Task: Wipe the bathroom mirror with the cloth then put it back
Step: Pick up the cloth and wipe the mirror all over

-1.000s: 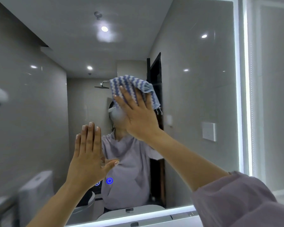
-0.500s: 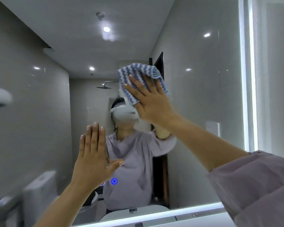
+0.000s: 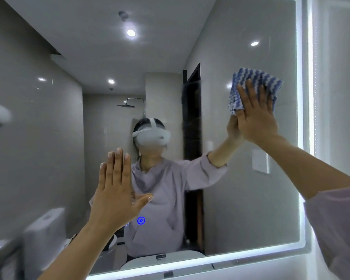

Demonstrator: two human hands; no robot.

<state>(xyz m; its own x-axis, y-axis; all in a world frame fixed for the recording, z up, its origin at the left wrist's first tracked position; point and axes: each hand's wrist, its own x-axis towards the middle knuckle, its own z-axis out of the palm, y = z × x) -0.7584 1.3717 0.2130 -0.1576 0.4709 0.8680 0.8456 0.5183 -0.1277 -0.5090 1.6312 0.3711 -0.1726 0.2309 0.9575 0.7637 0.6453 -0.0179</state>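
The cloth (image 3: 253, 76) has blue-and-white wavy stripes. The sleeve (image 3: 337, 223) is pale lilac. The mirror (image 3: 251, 209) has a glowing white border and a blue ring icon (image 3: 141, 220).

Head-worn camera faces the mirror (image 3: 240, 199) close up, straight on.

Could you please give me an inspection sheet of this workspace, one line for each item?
Surface: mirror, with a lit strip along its right and bottom edges and a blue touch button low in the centre.
Job's things: striped blue-and-white cloth, flat on the glass, upper right.
Clutter: nothing seen.
Grips: right hand presses the cloth with straight fingers; left hand is open and flat at the glass, holding nothing.
Cables: nothing seen.
Surroundings: reflected shower head, toilet cistern, wall switch plate.
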